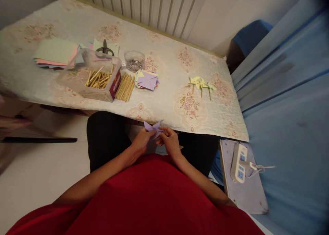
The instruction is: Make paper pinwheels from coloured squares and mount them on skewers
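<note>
Head view: the left hand (141, 141) and right hand (170, 142) meet over the lap, just below the table's (164, 104) near edge, fingers pinched together on a folded lilac paper pinwheel (153, 128), held close, apparently for fine work. Supplies sit within reach toward the far left: a clear box of wooden sticks (99, 80), loose sticks (125, 87), cut paper squares (147, 80), scissors (105, 49), a small bowl of pins (134, 61). Finished pinwheels (202, 85) lie apart toward the right edge.
</note>
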### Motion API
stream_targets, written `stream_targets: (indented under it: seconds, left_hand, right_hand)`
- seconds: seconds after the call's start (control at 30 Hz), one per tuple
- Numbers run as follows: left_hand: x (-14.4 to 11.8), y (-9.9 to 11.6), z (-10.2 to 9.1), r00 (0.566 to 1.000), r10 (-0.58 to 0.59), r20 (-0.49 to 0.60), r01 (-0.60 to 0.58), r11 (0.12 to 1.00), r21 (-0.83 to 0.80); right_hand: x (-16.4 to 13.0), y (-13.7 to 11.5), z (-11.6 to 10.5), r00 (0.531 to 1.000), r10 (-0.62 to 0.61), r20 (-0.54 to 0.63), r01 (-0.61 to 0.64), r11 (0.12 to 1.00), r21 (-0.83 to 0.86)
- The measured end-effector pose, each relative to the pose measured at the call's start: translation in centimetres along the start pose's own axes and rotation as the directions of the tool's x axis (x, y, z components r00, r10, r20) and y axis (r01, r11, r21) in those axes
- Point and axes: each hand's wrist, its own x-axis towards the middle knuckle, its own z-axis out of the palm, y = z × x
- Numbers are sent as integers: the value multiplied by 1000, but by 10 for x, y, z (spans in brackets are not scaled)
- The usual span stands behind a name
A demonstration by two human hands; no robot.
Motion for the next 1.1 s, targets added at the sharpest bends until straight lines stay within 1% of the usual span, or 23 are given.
stream_targets:
  seconds: [0.17, 0.33, 0.53, 0.7, 0.87, 0.97, 1.03, 1.1]
  left_hand:
    - [-1, 2, 0, 1000, -3, -2, 3, 1000, -3]
    - [3, -4, -2, 1000, -3, 5, 3, 1000, -7]
    - [3, -8, -3, 998, 9, 57, -8, 1000, -19]
    - [-1, -4, -1, 998, 7, 59, -7, 1000, -13]
    - [-2, -1, 2, 992, 3, 123, 3, 999, -48]
    - [-1, -2, 1, 995, -20, 100, 24, 999, -43]
    - [-1, -3, 1, 997, -19, 74, 20, 1000, -18]
    - [-1, -3, 0, 997, -10, 73, 11, 1000, -3]
  right_hand:
    - [-1, -1, -1, 999, -19, 38, 19, 1000, -18]
    - [0, -1, -2, 995, -43, 87, 45, 999, -26]
    - [0, -3, -3, 992, -57, 112, 67, 993, -92]
    - [1, 1, -2, 996, -69, 51, 76, 985, -157]
    - [5, 6, -2, 997, -80, -1, 78, 974, -211]
    - [5, 6, -2, 996, -85, -16, 78, 965, -252]
    - [4, 5, -1, 996, -87, -21, 78, 960, -270]
    - [4, 3, -1, 996, -83, -29, 71, 959, -274]
